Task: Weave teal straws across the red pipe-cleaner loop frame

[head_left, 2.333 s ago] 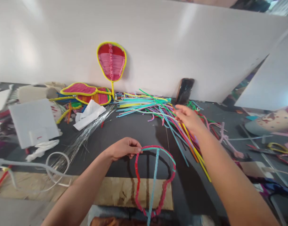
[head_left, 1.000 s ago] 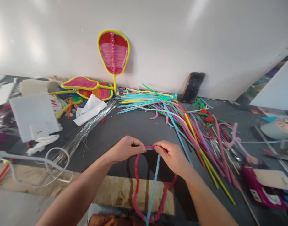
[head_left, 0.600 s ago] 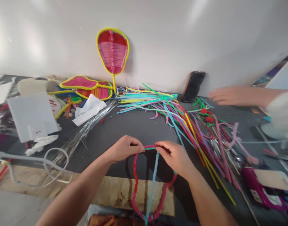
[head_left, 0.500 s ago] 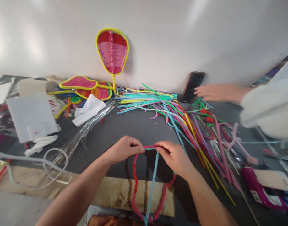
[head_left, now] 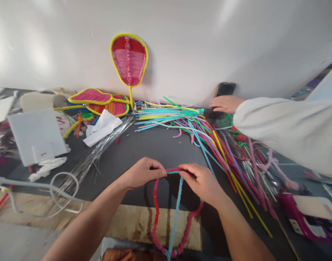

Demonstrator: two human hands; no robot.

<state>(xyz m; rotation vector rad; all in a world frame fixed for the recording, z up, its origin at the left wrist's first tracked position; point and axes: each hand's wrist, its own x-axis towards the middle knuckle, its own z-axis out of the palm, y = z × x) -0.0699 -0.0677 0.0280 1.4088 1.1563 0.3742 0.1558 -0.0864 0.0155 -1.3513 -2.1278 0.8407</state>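
Between my two hands a pipe cleaner loop [head_left: 156, 206], red and pink with a light blue strand [head_left: 176, 214] down its middle, hangs over the table's near edge. My left hand [head_left: 146, 172] pinches the loop's top left part between thumb and fingers. At the top right, my right hand [head_left: 200, 179] pinches the same loop, close to where the blue strand meets it. A short red and teal stretch [head_left: 172, 170] shows between the fingertips. The loop's upper right side is hidden behind my right hand.
Loose coloured pipe cleaners [head_left: 168, 116] lie beyond my hands and to the right. A yellow-rimmed fan shape [head_left: 129, 59] stands against the wall. Silver wires [head_left: 100, 139] and papers [head_left: 37, 136] lie left. Another person's hand [head_left: 227, 104] covers part of a phone [head_left: 225, 89].
The other person's hand has moved left onto the phone, and the sleeve reaches further in over the pipe cleaners. My own hands have stayed almost still on the loop.
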